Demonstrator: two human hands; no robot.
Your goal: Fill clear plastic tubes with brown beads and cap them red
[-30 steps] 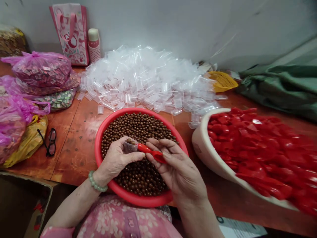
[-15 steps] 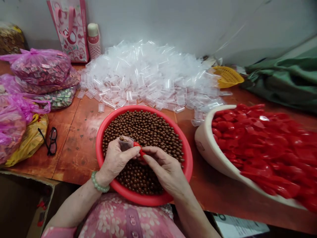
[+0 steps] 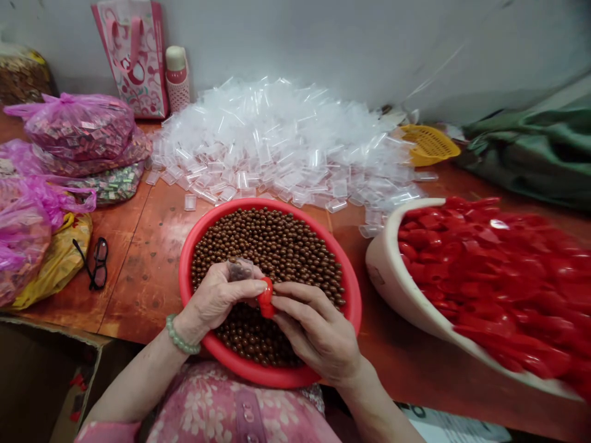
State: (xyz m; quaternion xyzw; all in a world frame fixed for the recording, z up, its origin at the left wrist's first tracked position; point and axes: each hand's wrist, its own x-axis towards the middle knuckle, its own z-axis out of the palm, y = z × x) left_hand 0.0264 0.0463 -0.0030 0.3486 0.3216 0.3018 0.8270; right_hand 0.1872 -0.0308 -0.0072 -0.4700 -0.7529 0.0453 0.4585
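Left hand (image 3: 210, 300), closed round clear case (image 3: 239, 269); right hand (image 3: 321, 329), fingertips pinching red piece (image 3: 266, 299); below, red tub (image 3: 185, 271), brown balls (image 3: 277, 237).

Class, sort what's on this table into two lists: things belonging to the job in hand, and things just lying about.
In the job, apparently:
clear container, in the left hand
red piece, in the right hand
brown balls in the red basin
heap of clear containers
loose red pieces in the white basin

Probably just lying about:
glasses
flask
patterned bag
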